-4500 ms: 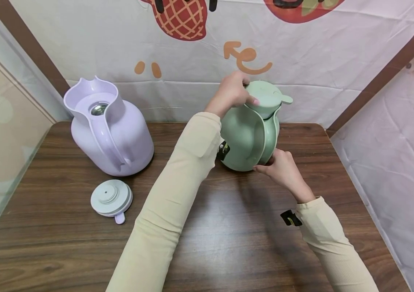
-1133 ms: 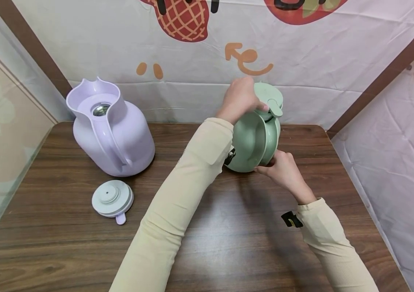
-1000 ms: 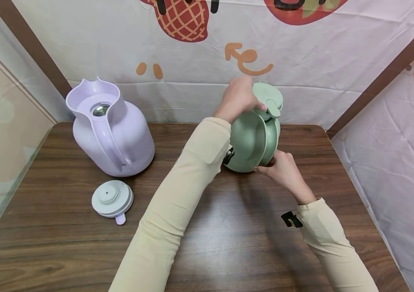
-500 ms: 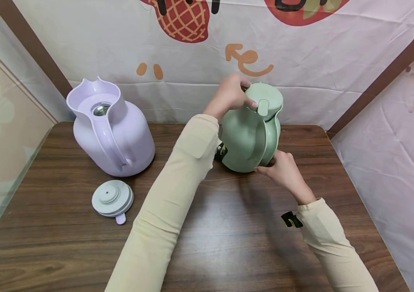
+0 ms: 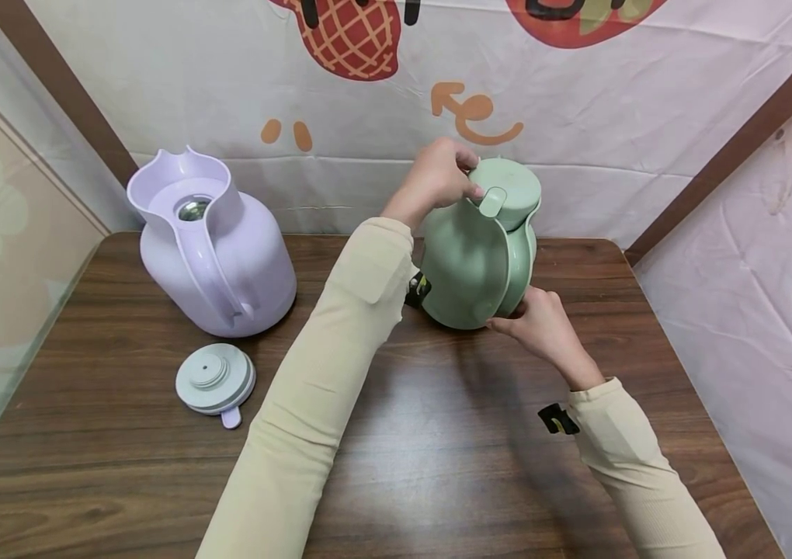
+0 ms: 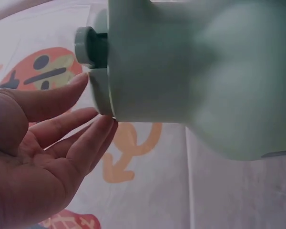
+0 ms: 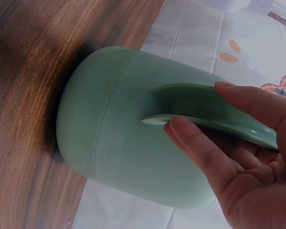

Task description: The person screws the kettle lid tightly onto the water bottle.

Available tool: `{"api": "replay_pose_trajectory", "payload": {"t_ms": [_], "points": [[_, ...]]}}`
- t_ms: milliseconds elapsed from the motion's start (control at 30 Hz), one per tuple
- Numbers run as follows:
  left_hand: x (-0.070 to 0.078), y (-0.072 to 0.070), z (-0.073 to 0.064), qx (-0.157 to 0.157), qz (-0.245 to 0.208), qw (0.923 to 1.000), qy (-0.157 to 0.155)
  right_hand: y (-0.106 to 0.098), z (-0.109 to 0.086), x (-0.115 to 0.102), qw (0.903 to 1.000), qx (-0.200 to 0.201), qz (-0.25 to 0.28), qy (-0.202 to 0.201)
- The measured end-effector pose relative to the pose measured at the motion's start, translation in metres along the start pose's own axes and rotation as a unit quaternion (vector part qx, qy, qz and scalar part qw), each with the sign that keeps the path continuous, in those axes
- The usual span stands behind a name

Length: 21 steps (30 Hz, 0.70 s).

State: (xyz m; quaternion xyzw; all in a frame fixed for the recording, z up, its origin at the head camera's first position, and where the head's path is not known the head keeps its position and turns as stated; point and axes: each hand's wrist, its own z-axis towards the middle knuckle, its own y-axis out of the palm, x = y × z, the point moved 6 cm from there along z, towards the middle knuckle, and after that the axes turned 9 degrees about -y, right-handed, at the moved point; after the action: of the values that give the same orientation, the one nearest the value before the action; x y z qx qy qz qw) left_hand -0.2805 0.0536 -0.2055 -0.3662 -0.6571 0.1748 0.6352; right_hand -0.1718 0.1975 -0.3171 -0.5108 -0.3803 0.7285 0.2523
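A green vacuum jug (image 5: 466, 264) stands upright at the back right of the table, its round lid (image 5: 508, 186) seated in the mouth. The lid's tab (image 5: 493, 202) points toward the near left. My left hand (image 5: 438, 175) holds the lid at its left edge; in the left wrist view the thumb (image 6: 78, 83) and fingertips meet its rim. My right hand (image 5: 543, 330) grips the lower end of the jug's handle (image 5: 518, 264). Seen from the right wrist, thumb and fingers pinch the handle (image 7: 200, 102) from both sides.
A lilac vacuum jug (image 5: 249, 264) stands uncapped at the back left. Its lid (image 5: 215, 379) lies upside down in front of it. A printed cloth wall (image 5: 368, 190) closes the table's back edge.
The green lid has turned clockwise seen from above, its tab swinging from the right round to the near left. My left hand has shifted slightly left; my right hand keeps its hold.
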Motion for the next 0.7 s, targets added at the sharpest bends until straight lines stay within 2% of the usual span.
{"api": "replay_pose_trajectory", "payload": {"t_ms": [167, 433, 700], "points": [[0.008, 0.000, -0.007, 0.003, 0.018, 0.9998, 0.004, 0.000, 0.000, -0.001, 1.0000, -0.001, -0.003, -0.001], [0.014, 0.010, -0.011, -0.001, 0.048, 0.9980, -0.041, 0.000, 0.000, -0.001, 0.9999, -0.008, 0.006, 0.003], [0.014, 0.011, -0.010, 0.005, 0.065, 0.9970, -0.041, 0.000, 0.000, 0.000, 1.0000, -0.006, 0.007, -0.001]]}}
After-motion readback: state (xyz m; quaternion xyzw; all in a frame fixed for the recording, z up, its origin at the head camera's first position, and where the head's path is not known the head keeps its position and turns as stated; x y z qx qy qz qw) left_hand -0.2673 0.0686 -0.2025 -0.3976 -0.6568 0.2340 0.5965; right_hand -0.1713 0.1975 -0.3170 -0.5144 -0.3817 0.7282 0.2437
